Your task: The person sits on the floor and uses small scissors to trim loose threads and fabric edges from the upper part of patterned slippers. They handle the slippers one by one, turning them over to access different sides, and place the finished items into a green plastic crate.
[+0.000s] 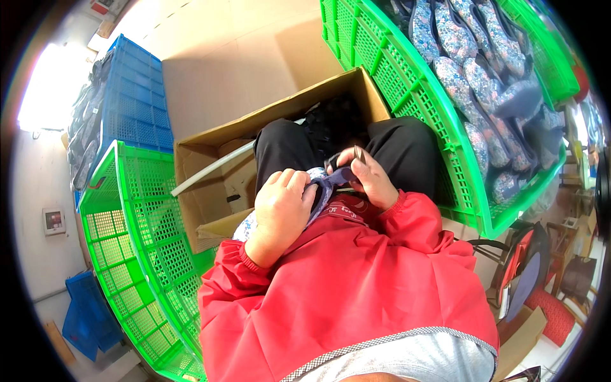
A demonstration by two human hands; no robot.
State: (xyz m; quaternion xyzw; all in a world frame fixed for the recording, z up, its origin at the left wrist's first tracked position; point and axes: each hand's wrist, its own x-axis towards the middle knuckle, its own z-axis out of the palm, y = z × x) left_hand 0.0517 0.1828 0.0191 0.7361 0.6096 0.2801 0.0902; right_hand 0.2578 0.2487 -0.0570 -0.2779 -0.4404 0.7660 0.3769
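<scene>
Your left hand (283, 200) is closed around a floral fabric slipper (245, 228) with navy trim, held in your lap against the front of your red smock (356, 280). Your right hand (377, 181) is just beside it, fingers pinched on the navy edge; a dark pointed tool (359, 155) sticks up between those fingers, though its kind is hard to tell. Your hands are apart from each other, both on the one slipper.

Below the slipper, your smock's chest carries pale printed lettering in a curved emblem (347, 211), partly folded and upside down from your view. Its neckline has black-and-white checked trim. A small framed plate (54, 221) on the left wall is too small to read.

Your knees, in black trousers (407, 149), reach over an open cardboard box (270, 134). A white rod (213, 169) leans across its left side, and dark items lie in its far right corner. On your right, a green plastic crate (407, 95) is filled with rows of floral slippers (455, 79). On your left stand another green crate (153, 235) and, beyond it, a blue crate (137, 89) beside dark, piled goods (89, 111).
</scene>
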